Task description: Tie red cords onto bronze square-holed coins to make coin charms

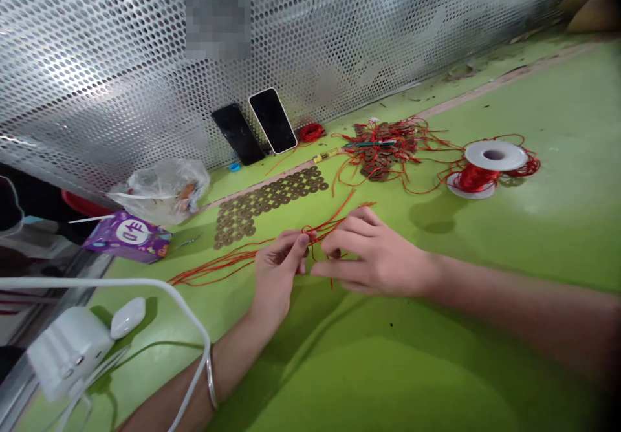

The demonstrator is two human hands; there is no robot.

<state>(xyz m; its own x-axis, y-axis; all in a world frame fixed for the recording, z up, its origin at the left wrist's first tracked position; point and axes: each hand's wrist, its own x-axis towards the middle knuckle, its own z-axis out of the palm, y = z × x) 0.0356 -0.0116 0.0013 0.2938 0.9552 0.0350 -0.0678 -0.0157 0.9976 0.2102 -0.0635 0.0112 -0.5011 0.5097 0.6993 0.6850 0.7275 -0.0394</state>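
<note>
My left hand [281,264] pinches a red cord [306,230] between thumb and forefinger, where a small loop stands up. Right beside it, my right hand [373,257] has its fingers curled at the cord's other end; loose red ends stick out above and below them. Whether the right fingertips grip the cord is hard to make out. A bundle of long red cords [213,268] runs out to the left from behind my left hand. Beyond the hands lie brass-coloured coins with holes [272,199], laid in rows on the green table [388,367].
A heap of coins tied with red cord [383,151] lies at the back, left of a white spool of red cord [495,157]. Two phones [273,120] lean on the perforated metal panel [145,96]. At left are a purple box [129,235], plastic bag [162,189], white charger [70,351] and cable.
</note>
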